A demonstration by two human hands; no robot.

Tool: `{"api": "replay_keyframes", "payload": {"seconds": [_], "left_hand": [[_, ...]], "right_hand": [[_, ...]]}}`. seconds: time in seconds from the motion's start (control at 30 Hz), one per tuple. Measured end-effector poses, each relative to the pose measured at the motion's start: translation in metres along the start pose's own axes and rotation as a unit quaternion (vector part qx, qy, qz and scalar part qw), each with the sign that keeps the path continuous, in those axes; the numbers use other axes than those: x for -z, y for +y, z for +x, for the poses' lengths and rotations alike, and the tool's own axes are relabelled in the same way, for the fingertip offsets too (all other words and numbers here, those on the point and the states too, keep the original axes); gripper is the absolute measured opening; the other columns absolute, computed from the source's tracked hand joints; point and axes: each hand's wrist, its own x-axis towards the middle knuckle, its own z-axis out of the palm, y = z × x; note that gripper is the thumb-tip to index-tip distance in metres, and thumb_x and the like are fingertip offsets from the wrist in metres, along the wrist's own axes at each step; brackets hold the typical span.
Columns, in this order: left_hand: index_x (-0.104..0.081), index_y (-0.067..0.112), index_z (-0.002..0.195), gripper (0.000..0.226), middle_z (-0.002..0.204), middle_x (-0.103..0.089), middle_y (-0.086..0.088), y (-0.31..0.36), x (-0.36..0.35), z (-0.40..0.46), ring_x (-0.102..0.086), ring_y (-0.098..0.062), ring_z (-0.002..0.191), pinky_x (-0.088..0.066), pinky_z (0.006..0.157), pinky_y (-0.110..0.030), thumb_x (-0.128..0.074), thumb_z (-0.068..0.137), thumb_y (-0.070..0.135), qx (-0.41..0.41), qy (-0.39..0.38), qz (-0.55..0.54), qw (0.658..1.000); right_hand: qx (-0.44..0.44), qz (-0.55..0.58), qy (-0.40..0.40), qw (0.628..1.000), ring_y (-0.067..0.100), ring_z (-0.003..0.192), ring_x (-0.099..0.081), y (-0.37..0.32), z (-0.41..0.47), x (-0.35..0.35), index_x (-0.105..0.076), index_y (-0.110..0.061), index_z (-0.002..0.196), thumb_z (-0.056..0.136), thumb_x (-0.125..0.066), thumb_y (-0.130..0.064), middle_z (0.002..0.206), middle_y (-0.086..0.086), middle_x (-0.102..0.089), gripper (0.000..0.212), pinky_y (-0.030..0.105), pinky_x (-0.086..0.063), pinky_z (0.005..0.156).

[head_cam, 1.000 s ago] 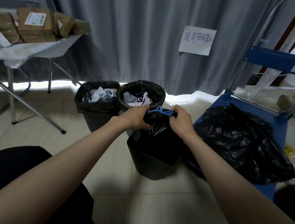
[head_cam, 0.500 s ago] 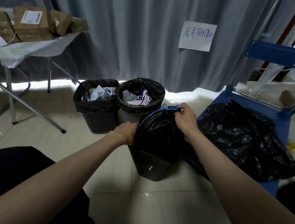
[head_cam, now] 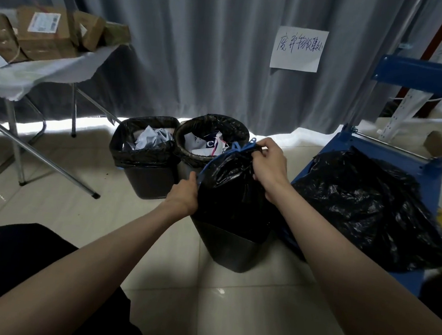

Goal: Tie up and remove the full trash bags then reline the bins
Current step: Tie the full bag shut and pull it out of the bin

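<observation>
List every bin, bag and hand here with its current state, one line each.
Near bin: bag gathered at top, not lifted out.
Near bag: cinched, blue drawstring pulled up.
Square bin: lined, open, paper inside.
Round bin: lined, open, full.
Bag on cart: lying slumped.
Left hand: grip on bag's side.
Right hand: grip on bag's neck.

The gathered black plastic trash bag [head_cam: 229,184] hides whatever it contains and covers the rim of the dark plastic bin [head_cam: 230,251] beneath it. The right hand [head_cam: 269,166] hides the bag's neck; its fingertips are tucked out of sight. The left hand [head_cam: 184,195] has its fingers buried behind the bag's side. The handwriting on the white paper sign [head_cam: 295,49] is too blurred to read. The blue metal cart [head_cam: 412,168] runs off the right edge.
</observation>
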Motion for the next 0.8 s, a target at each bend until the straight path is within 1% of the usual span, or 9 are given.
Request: {"api": "replay_keyframes", "payload": {"seconds": [0.1, 0.23, 0.3, 0.37, 0.47, 0.53, 0.6, 0.67, 0.8], "left_hand": [[-0.037, 0.007, 0.126, 0.051, 0.118, -0.055, -0.022, -0.003, 0.005, 0.001, -0.056, -0.043, 0.111, -0.049, 0.086, -0.047, -0.061, 0.082, 0.001, 0.028, 0.009, -0.006, 1.0], [-0.04, 0.003, 0.123, 0.049, 0.119, -0.055, -0.023, -0.005, 0.008, -0.001, -0.055, -0.044, 0.113, -0.049, 0.083, -0.045, -0.061, 0.078, -0.001, 0.044, 0.018, 0.005, 0.999], [-0.052, 0.001, 0.114, 0.04, 0.115, -0.06, -0.022, -0.004, 0.011, -0.001, -0.059, -0.042, 0.109, -0.051, 0.079, -0.041, -0.062, 0.075, -0.001, 0.048, 0.022, -0.006, 0.999], [-0.06, -0.003, 0.093, 0.02, 0.097, -0.069, -0.021, -0.005, 0.014, -0.002, -0.068, -0.036, 0.093, -0.057, 0.076, -0.037, -0.06, 0.074, 0.0, 0.055, 0.01, -0.039, 0.998], [-0.066, -0.001, 0.079, 0.012, 0.067, -0.071, -0.015, -0.006, 0.017, 0.0, -0.072, -0.025, 0.06, -0.062, 0.068, -0.038, -0.055, 0.077, 0.004, 0.08, -0.005, -0.14, 0.987], [-0.066, -0.001, 0.077, 0.011, 0.065, -0.07, -0.016, -0.007, 0.02, 0.0, -0.071, -0.024, 0.054, -0.062, 0.062, -0.038, -0.055, 0.079, 0.003, 0.089, -0.005, -0.196, 0.976], [-0.066, -0.002, 0.079, 0.012, 0.068, -0.07, -0.016, -0.008, 0.023, -0.002, -0.07, -0.023, 0.05, -0.061, 0.055, -0.033, -0.056, 0.079, 0.004, 0.096, -0.008, -0.209, 0.973], [-0.066, -0.001, 0.079, 0.012, 0.069, -0.07, -0.015, -0.009, 0.025, -0.004, -0.069, -0.022, 0.047, -0.058, 0.049, -0.028, -0.056, 0.079, 0.006, 0.102, -0.013, -0.199, 0.975], [-0.066, 0.0, 0.074, 0.013, 0.064, -0.07, -0.014, -0.006, 0.028, -0.008, -0.069, -0.023, 0.048, -0.06, 0.053, -0.031, -0.055, 0.078, 0.006, 0.1, -0.023, -0.182, 0.978]], "right_hand": [[0.03, -0.003, 0.022, 0.999, 0.016, 0.054, -0.049, -0.012, -0.001, -0.006, -0.058, -0.019, 0.091, 0.094, -0.049, -0.01, 0.077, 0.004, -0.063, 0.013, 0.029, -0.045, 0.052], [0.027, 0.018, 0.06, 0.998, 0.016, 0.056, -0.049, -0.018, 0.0, -0.004, -0.058, -0.019, 0.088, 0.094, -0.049, -0.012, 0.075, 0.004, -0.064, 0.013, 0.03, -0.045, 0.055], [0.03, 0.029, 0.075, 0.996, 0.013, 0.058, -0.049, -0.018, 0.0, -0.002, -0.057, -0.019, 0.086, 0.094, -0.049, -0.011, 0.074, 0.002, -0.063, 0.014, 0.021, -0.042, 0.054], [0.048, 0.02, 0.071, 0.996, 0.011, 0.058, -0.049, -0.018, -0.002, 0.0, -0.057, -0.02, 0.086, 0.094, -0.049, -0.011, 0.077, 0.0, -0.065, 0.015, 0.016, -0.038, 0.051], [0.087, -0.048, -0.02, 0.995, 0.008, 0.065, -0.051, -0.024, -0.002, 0.001, -0.058, -0.023, 0.09, 0.093, -0.049, -0.008, 0.088, 0.0, -0.069, 0.018, 0.023, -0.041, 0.062], [0.094, -0.079, -0.073, 0.99, 0.01, 0.077, -0.057, -0.028, -0.001, 0.002, -0.059, -0.023, 0.092, 0.092, -0.049, -0.005, 0.095, -0.002, -0.069, 0.02, 0.03, -0.045, 0.072], [0.096, -0.088, -0.079, 0.988, 0.014, 0.089, -0.062, -0.029, -0.002, 0.003, -0.061, -0.021, 0.094, 0.091, -0.049, -0.005, 0.098, -0.003, -0.07, 0.021, 0.037, -0.05, 0.081], [0.088, -0.083, -0.05, 0.991, 0.016, 0.094, -0.063, -0.027, -0.003, 0.0, -0.062, -0.022, 0.096, 0.091, -0.05, -0.008, 0.101, -0.003, -0.07, 0.02, 0.038, -0.05, 0.084], [0.033, -0.005, 0.092, 0.995, 0.016, 0.081, -0.061, -0.027, -0.007, -0.003, -0.058, -0.022, 0.089, 0.094, -0.05, -0.015, 0.093, -0.002, -0.068, 0.012, 0.034, -0.047, 0.07]]}}
